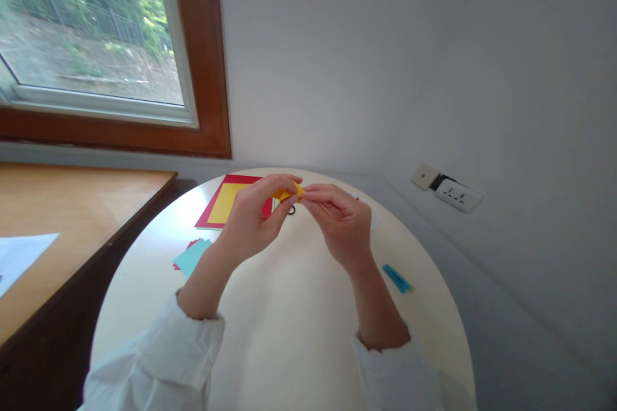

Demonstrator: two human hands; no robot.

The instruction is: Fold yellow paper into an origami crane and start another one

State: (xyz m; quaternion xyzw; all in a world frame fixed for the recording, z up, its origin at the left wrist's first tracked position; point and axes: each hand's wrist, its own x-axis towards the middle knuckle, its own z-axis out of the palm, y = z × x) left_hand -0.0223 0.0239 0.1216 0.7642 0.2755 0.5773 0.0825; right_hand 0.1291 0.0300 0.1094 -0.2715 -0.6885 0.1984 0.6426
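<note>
Pinching one small yellow paper piece, our left hand and right hand met above the round white table, both grips closed upon it. We also had: one yellow sheet on one red sheet; slim blue pieces, right side.

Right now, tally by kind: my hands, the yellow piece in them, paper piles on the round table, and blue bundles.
Hands: 2 (left hand, right hand)
Yellow piece: 1
Paper piles: 2 (large pile, small pile)
Blue bundle: 1
Total: 6
</note>
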